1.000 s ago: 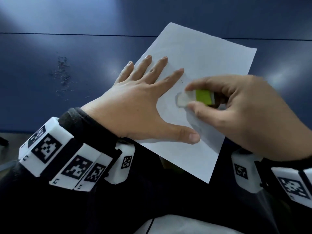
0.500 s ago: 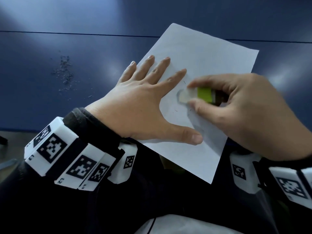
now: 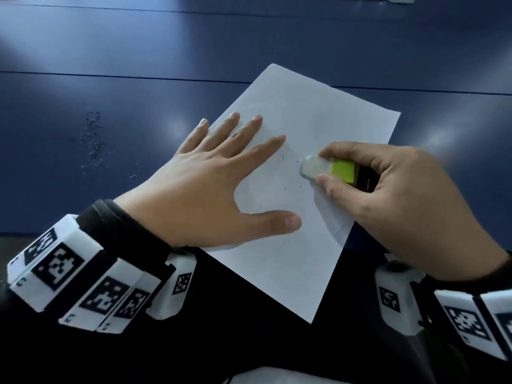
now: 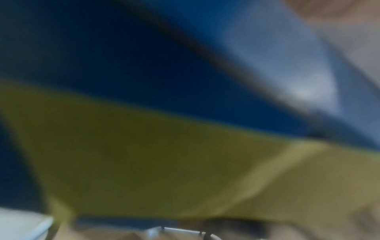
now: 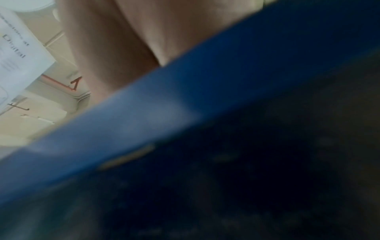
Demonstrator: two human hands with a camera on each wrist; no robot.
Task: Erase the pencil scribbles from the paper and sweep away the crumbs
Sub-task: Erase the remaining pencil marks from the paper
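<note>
Head view. A white sheet of paper (image 3: pixel 313 128) lies at an angle on the dark blue desk (image 3: pixel 138 51), its near corner jutting past the desk's front edge. The left hand (image 3: pixel 210 187) lies flat on the paper's left part, its fingers (image 3: pixel 243 134) straight and spread wide, the thumb stretched along the sheet; the little finger's tip lies just past the paper's left edge. The right hand (image 3: pixel 393 200) pinches an eraser (image 3: pixel 328 170) between thumb and forefinger, the other fingers curled behind it. The eraser has a white rounded end and a yellow-green sleeve; the white end touches the paper to the right of the left forefinger. A few small dark crumbs (image 3: pixel 288 173) lie on the sheet between the two hands; any pencil marks are too faint to make out. A second scatter of crumbs (image 3: pixel 92 139) lies on the bare desk, well to the left of the paper. Both wrists carry white blocks printed with black square markers (image 3: pixel 56 266).

Left wrist view. Heavily blurred: bands of blue and olive-yellow only; the fingers cannot be made out.

Right wrist view. Blurred: the blue desk edge (image 5: pixel 185 100) runs diagonally, with the heel of the hand (image 5: pixel 115 40) above it; the grip is hidden.
</note>
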